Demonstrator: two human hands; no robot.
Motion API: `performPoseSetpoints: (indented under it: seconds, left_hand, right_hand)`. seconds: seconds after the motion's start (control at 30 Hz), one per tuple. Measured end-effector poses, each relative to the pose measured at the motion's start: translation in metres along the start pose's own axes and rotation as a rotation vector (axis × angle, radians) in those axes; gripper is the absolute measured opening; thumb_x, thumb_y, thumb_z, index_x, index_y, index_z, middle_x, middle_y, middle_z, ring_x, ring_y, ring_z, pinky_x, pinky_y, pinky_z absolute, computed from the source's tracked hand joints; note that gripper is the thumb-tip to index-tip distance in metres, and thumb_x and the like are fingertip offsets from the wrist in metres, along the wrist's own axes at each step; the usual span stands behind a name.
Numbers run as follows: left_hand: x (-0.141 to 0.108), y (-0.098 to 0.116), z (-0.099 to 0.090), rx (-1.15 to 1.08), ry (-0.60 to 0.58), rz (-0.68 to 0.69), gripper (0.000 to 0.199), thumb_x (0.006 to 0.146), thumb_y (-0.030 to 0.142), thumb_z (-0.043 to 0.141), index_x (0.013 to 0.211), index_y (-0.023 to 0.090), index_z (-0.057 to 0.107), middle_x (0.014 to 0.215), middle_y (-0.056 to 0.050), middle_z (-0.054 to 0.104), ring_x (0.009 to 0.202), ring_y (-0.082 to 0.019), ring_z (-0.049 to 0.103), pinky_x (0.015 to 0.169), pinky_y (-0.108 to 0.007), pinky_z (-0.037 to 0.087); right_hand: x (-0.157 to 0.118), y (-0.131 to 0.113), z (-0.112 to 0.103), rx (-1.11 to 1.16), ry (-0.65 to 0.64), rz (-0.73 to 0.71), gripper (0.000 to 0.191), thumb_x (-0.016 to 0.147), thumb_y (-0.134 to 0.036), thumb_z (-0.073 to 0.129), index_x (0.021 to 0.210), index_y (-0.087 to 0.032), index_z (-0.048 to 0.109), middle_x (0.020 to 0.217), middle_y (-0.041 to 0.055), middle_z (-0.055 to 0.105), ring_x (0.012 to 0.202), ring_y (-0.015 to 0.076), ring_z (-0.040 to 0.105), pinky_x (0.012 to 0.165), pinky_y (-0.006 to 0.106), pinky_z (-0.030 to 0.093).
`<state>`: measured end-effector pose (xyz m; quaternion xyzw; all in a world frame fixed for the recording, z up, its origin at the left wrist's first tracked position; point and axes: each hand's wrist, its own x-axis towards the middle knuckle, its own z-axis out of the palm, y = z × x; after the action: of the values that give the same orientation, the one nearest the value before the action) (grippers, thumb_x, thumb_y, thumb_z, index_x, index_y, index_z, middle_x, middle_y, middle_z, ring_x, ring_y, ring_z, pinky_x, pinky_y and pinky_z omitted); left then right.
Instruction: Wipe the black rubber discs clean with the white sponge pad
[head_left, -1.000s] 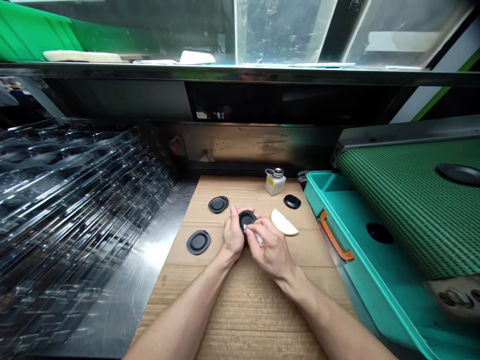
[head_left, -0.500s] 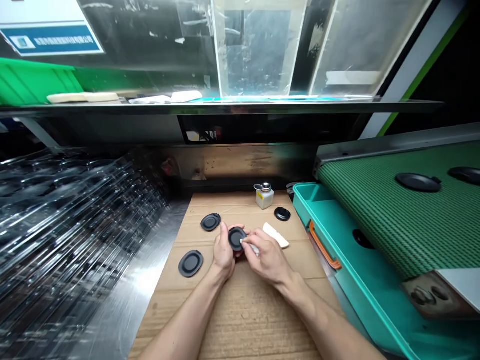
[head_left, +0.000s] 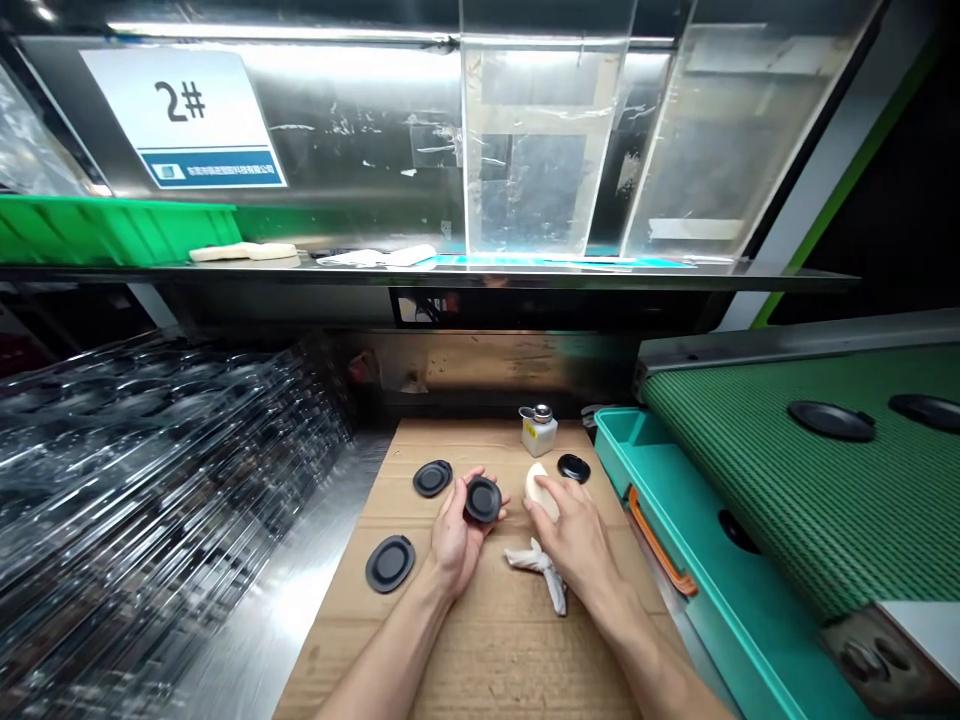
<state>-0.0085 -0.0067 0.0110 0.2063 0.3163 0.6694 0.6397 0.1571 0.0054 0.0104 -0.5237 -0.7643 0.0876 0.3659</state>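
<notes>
My left hand [head_left: 459, 535] holds a black round lid-like part [head_left: 483, 499] above the cardboard, its ringed face turned up. My right hand [head_left: 574, 530] has its thumb and fingers around a cream-white foam pad [head_left: 541, 490]. Below that hand a crumpled white cloth [head_left: 541, 565] lies on the cardboard. Two similar black parts rest to the left, one black part [head_left: 433, 478] farther back and another black part [head_left: 390, 564] nearer me. Beyond my right fingers sits a glossy black part [head_left: 574, 468].
A small bottle with a metal top [head_left: 539, 432] stands at the back of the cardboard sheet [head_left: 480, 650]. Clear plastic trays [head_left: 187, 470] are stacked at left. At right are a teal bin [head_left: 675, 510] and a green conveyor belt [head_left: 757, 450] carrying black parts. A metal shelf [head_left: 480, 277] crosses above.
My right hand has let go of the white cloth and moved right onto the foam pad, which has turned. The left hand keeps the black part. The camera view has tilted up.
</notes>
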Motion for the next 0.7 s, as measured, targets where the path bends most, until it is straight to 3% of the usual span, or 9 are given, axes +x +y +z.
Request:
performPoseSetpoints:
  seconds: [0.1,0.17,0.27,0.33,0.5,0.7]
  left_hand:
    - [-0.002,-0.003,0.001,-0.074,-0.034,-0.110,0.037,0.090,0.034,0.056,0.124,0.021,0.054,0.116,-0.011,0.065,0.103,-0.023,0.065,0.088,-0.037,0.052]
    - [-0.003,-0.003,0.001,-0.111,-0.061,-0.216,0.038,0.090,0.036,0.054,0.124,0.020,0.055,0.117,-0.012,0.065,0.106,-0.024,0.063,0.093,-0.039,0.050]
    - [-0.003,-0.002,0.000,-0.147,-0.093,-0.253,0.031,0.091,0.033,0.052,0.115,0.016,0.060,0.116,-0.013,0.066,0.108,-0.025,0.062,0.097,-0.039,0.048]
    - [-0.002,-0.001,-0.001,-0.147,-0.078,-0.218,0.027,0.092,0.029,0.051,0.111,0.014,0.062,0.115,-0.013,0.066,0.108,-0.024,0.062,0.097,-0.038,0.048]
    - [0.000,0.003,-0.005,-0.109,-0.023,-0.268,0.028,0.090,0.031,0.053,0.112,0.015,0.061,0.119,-0.014,0.065,0.109,-0.026,0.062,0.095,-0.042,0.050]
    - [0.003,0.009,-0.009,-0.152,-0.045,-0.224,0.027,0.092,0.027,0.051,0.113,0.011,0.057,0.128,-0.020,0.058,0.114,-0.030,0.060,0.094,-0.047,0.050]
  right_hand:
    - [-0.007,-0.030,0.010,0.101,-0.006,-0.140,0.029,0.090,-0.030,0.055,0.119,-0.027,0.059,0.109,0.0090,0.058,0.099,0.0244,0.053,0.083,0.036,0.047]
    - [-0.009,-0.045,0.017,0.052,-0.046,-0.218,0.031,0.090,-0.027,0.053,0.121,-0.028,0.058,0.116,0.0096,0.056,0.100,0.0253,0.051,0.083,0.038,0.047]
    - [-0.007,-0.053,0.021,-0.070,0.000,-0.188,0.034,0.090,-0.021,0.050,0.123,-0.026,0.058,0.119,0.0116,0.055,0.099,0.0270,0.050,0.085,0.042,0.046]
    - [-0.006,-0.053,0.021,-0.109,0.017,-0.153,0.033,0.090,-0.019,0.049,0.121,-0.025,0.060,0.114,0.0122,0.057,0.096,0.0270,0.050,0.084,0.043,0.046]
    - [-0.010,-0.047,0.021,-0.110,-0.053,-0.270,0.039,0.090,-0.020,0.048,0.128,-0.025,0.055,0.126,0.0129,0.053,0.103,0.0284,0.048,0.087,0.045,0.045]
    - [0.006,-0.007,0.016,-0.092,0.114,-0.083,0.030,0.093,-0.023,0.046,0.117,-0.021,0.063,0.112,0.0127,0.057,0.103,0.0265,0.048,0.089,0.043,0.044]
